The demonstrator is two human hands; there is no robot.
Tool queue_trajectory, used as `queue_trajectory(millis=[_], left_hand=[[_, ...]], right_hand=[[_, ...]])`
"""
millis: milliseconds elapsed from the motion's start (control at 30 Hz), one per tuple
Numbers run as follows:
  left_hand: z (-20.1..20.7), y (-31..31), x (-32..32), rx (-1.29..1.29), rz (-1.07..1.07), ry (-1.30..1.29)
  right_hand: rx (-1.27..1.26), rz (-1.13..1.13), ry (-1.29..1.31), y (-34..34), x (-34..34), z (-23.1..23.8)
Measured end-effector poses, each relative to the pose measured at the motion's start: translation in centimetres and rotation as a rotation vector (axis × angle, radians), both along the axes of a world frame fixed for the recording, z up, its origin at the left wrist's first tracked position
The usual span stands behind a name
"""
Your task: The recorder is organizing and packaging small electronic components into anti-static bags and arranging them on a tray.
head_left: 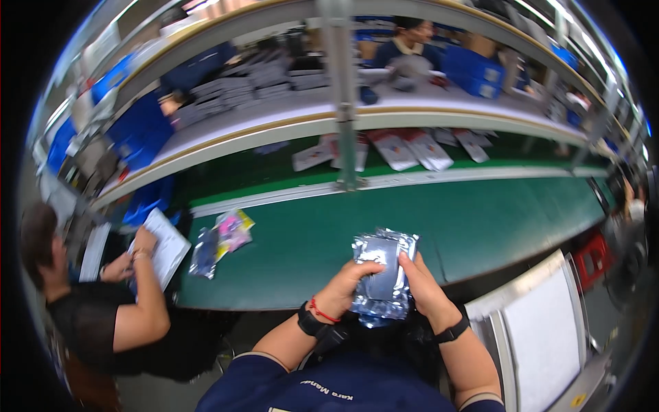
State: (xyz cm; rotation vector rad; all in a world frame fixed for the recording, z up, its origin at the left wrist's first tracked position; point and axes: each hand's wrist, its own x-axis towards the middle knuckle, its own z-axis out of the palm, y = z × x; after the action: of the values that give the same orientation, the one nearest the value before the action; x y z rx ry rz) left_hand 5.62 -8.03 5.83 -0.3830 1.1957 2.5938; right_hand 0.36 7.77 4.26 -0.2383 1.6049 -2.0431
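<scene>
Between my two hands is a stack of shiny silver antistatic bags (pixel 382 275), held over the near edge of the green table. My left hand (pixel 350 285) is closed on the stack's left side, its thumb lying across the top bag. On the opposite side my right hand (pixel 423 285) grips the same stack, thumb on top near the upper right corner. The fingers of both hands are mostly hidden beneath the bags. What the bags contain cannot be made out.
On the green table (pixel 309 226) lie another silver bag (pixel 204 253) and a pink-and-yellow packet (pixel 234 231). A co-worker (pixel 89 295) at the left handles white papers (pixel 161 247). A shelf post (pixel 347 103) rises behind the table. A white-topped stand (pixel 546 323) is at the right.
</scene>
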Motion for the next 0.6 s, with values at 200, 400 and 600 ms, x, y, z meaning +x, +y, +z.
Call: queue_trajectory(millis=[200,400,600], left_hand=[[-0.2,-3.0,1.4,0.057,-0.043,-0.031],[-1.2,-6.4,1.8,-0.038,0.131,0.010],[3.3,-14.0,1.6,-0.028,0.250,-0.019]], right_hand=[[0.152,0.150,0.143,-4.9,0.6,0.1],[0.189,0.109,0.233,-8.0,0.1,-1.3],[0.239,0.282,0.349,-7.4,1.0,3.5]])
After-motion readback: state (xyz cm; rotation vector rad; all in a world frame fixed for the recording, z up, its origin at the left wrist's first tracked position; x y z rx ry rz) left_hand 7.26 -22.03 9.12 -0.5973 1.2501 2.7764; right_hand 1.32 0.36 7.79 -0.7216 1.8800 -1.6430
